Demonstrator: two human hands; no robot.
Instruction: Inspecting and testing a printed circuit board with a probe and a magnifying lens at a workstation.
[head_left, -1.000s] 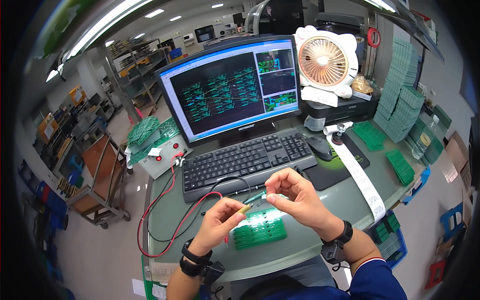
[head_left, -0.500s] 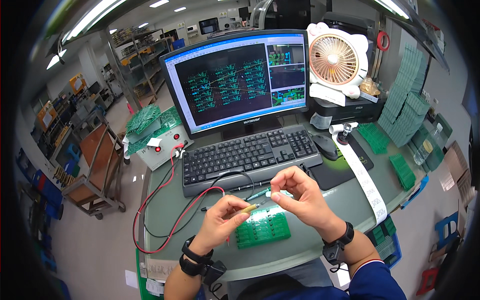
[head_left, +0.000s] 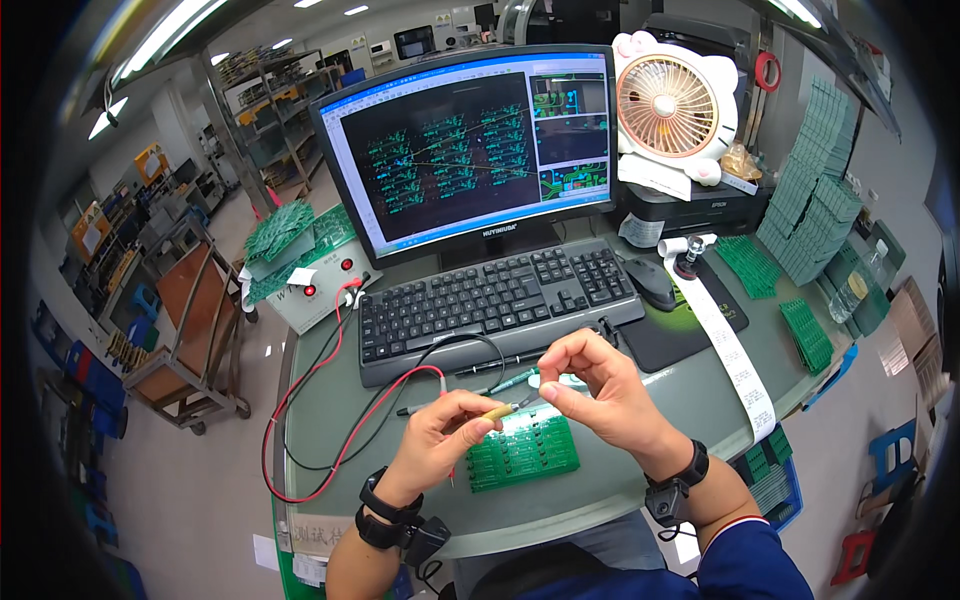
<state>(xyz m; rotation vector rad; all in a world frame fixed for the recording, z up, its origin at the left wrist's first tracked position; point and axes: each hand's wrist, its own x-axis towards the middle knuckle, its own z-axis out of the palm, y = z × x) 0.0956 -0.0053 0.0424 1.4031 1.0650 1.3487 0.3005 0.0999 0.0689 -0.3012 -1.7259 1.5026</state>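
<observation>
A yellow-handled tool (head_left: 500,411), tip toward two o'clock, is pinched by the inward-turned left hand (head_left: 438,437), a green circuit panel (head_left: 523,450) laid at five o'clock, while the right hand (head_left: 606,402) is curled at three o'clock, whether gripping anything cannot be told, a keyboard (head_left: 500,305) being set at twelve on the desk (head_left: 610,492), shelving (head_left: 280,140) at eleven beyond.

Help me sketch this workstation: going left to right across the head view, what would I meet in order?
Wheeled cart, white electrical box, left hand, right hand, long paper strip, green circuit-board stack, clear plastic bottle.
</observation>
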